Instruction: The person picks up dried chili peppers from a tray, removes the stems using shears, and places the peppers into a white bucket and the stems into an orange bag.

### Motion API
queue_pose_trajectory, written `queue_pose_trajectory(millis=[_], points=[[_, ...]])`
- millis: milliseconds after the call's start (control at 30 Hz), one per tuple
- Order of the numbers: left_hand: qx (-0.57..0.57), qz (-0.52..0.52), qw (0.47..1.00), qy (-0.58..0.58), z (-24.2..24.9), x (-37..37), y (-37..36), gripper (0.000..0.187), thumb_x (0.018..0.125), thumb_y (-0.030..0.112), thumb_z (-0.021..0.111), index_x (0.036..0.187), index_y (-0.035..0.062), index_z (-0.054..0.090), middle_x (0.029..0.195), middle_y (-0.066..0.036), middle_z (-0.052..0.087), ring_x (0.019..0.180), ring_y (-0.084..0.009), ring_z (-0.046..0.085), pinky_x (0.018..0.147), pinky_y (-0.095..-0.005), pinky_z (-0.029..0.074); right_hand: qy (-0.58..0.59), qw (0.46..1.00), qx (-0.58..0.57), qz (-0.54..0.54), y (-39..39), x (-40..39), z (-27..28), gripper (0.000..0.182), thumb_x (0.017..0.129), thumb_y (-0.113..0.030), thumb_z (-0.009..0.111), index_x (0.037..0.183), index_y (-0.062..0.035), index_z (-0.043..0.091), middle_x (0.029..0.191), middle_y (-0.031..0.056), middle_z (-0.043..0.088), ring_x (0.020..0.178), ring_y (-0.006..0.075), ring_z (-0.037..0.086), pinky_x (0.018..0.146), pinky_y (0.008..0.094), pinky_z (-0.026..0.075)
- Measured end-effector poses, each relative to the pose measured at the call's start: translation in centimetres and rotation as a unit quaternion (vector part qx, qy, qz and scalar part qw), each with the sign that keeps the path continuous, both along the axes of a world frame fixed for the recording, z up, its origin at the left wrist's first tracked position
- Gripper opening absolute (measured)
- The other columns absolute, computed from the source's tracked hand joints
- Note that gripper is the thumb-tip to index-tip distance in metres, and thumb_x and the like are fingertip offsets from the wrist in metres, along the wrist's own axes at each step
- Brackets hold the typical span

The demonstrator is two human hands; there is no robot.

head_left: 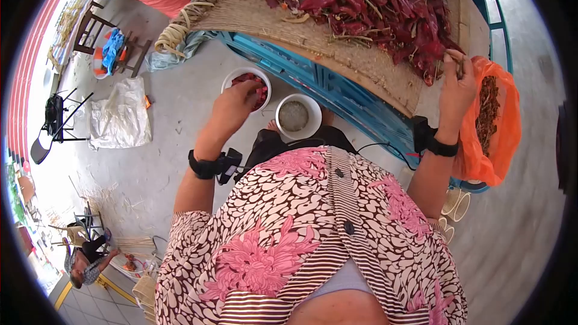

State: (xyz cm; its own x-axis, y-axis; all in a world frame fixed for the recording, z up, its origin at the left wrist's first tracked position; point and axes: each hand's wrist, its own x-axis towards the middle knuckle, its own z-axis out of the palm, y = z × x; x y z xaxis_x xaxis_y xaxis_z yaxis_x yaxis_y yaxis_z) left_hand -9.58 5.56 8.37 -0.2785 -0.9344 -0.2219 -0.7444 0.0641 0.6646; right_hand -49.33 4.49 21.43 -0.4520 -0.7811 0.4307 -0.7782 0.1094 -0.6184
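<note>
My left hand (233, 107) hangs over the rim of a white bucket (227, 79) that holds dried red chilies (261, 92). Its fingers point down, thumb apart from them, and I see nothing held between them. On the right, my right hand (457, 89) is at the corner of a woven mat (241, 15), beside a pile of dried red chilies (361, 3). Its thumb and fingertips are pinched together; what lies between them is too small to make out. Below that hand hangs an orange plastic bag (510, 126) with brown stem-like scraps inside.
A second white bucket (314, 108) with greyish contents stands between my feet. The mat lies on a blue frame (289, 63). At left are a clear plastic sheet (122, 117), a wooden chair (90, 31) and a black folding chair (55, 117). Another person (84, 262) sits at lower left.
</note>
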Motion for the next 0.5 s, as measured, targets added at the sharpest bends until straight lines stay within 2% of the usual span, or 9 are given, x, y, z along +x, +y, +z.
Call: queue_pose_trajectory(millis=[167, 267, 333, 500], points=[[-0.068, -0.029, 0.997, 0.000, 3.2, -2.7, -1.2, 0.026, 0.087, 0.015, 0.056, 0.110, 0.0069, 0.065, 0.098, -0.016, 0.068, 0.088, -0.0360, 0.064, 0.077, -0.0412, 0.050, -0.033, 0.999, -0.005, 0.003, 0.3, 0.5, -1.3, 0.016, 0.092, -0.018, 0.062, 0.101, -0.0059, 0.066, 0.079, 0.0007, 0.060, 0.068, 0.0089, 0.052, 0.063, 0.0246, 0.042], [-0.099, 0.022, 0.994, -0.028, 3.5, -1.9, -1.1, 0.024, 0.088, 0.014, 0.055, 0.109, 0.0072, 0.065, 0.097, -0.017, 0.068, 0.088, -0.0358, 0.064, 0.076, -0.0409, 0.050, -0.112, 0.994, 0.010, 0.009, 0.6, 1.3, -1.4, 0.015, 0.093, -0.018, 0.063, 0.100, -0.0058, 0.066, 0.075, -0.0022, 0.056, 0.062, 0.0060, 0.046, 0.056, 0.0222, 0.037], [-0.081, 0.049, 0.994, -0.044, 4.9, -1.7, -0.4, 0.023, 0.089, 0.014, 0.054, 0.108, 0.0071, 0.065, 0.095, -0.016, 0.068, 0.088, -0.0354, 0.064, 0.075, -0.0405, 0.049, -0.152, 0.988, 0.000, 0.016, 0.8, 1.9, -1.6, 0.014, 0.093, -0.018, 0.063, 0.099, -0.0058, 0.066, 0.074, -0.0038, 0.055, 0.060, 0.0043, 0.043, 0.053, 0.0208, 0.034], [-0.052, 0.086, 0.992, -0.080, 5.0, -0.6, 2.3, 0.021, 0.090, 0.013, 0.052, 0.106, 0.0063, 0.064, 0.092, -0.015, 0.068, 0.087, -0.0340, 0.064, 0.074, -0.0402, 0.049, -0.108, 0.993, -0.037, 0.022, 0.4, 3.2, -1.9, 0.013, 0.092, -0.018, 0.065, 0.098, -0.0064, 0.066, 0.074, -0.0051, 0.054, 0.061, 0.0039, 0.042, 0.054, 0.0202, 0.034]])
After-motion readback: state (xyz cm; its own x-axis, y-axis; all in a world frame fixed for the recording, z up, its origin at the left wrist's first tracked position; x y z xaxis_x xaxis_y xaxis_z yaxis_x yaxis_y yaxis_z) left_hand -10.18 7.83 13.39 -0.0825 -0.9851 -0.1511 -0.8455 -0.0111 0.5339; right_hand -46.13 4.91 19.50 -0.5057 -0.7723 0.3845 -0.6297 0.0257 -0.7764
